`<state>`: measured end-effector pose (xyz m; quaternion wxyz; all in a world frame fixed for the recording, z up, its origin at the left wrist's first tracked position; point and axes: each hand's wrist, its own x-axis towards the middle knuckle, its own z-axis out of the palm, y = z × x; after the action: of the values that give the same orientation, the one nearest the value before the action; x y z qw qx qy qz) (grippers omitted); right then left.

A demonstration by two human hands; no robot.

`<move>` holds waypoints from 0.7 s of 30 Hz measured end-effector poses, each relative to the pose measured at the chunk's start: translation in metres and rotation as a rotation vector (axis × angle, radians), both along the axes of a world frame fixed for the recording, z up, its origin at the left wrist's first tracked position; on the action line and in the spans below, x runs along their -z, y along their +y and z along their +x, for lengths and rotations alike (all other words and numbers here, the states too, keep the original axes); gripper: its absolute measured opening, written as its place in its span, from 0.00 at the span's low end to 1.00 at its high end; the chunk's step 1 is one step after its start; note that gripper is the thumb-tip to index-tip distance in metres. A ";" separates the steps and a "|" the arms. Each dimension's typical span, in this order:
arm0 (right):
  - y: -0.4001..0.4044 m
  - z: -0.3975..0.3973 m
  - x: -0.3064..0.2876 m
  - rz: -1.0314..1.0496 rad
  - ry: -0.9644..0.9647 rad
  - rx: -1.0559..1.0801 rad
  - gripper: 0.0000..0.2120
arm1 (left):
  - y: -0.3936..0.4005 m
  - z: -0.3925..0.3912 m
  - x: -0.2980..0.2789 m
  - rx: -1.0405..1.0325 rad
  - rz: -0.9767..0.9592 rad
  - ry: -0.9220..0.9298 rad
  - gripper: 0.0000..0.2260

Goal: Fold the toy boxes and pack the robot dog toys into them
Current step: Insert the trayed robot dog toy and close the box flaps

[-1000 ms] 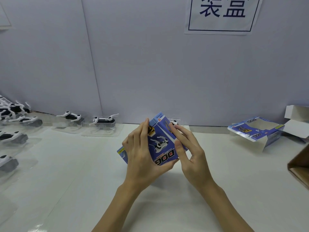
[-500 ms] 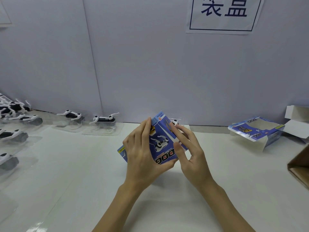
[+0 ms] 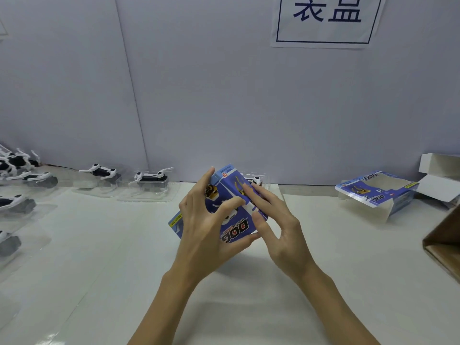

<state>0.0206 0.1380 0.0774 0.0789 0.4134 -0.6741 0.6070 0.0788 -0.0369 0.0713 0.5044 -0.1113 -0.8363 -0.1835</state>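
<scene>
The blue toy box held in both hands has the big word "DOG" on it, seen upside down. The other blue box lying on the table at the right says "DOG" too. A white paper sign on the wall shows big Chinese letters, cut off at the top.

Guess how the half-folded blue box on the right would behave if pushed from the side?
The half-folded blue box looks like thin printed card, so probably light and apt to slide on the glossy table. It leans on one open flap, so a push would likely collapse or tip it.
</scene>
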 end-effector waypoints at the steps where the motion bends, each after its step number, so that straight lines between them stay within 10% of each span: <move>1: -0.001 0.001 0.000 0.014 0.034 0.021 0.23 | -0.001 0.001 -0.002 0.017 0.015 0.006 0.25; 21: -0.025 0.015 0.013 -0.003 0.221 0.178 0.20 | 0.003 0.001 -0.005 0.042 0.102 0.070 0.19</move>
<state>0.0359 0.1132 0.0645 0.2068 0.4163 -0.6945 0.5492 0.0799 -0.0342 0.0764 0.5344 -0.1092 -0.8054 -0.2322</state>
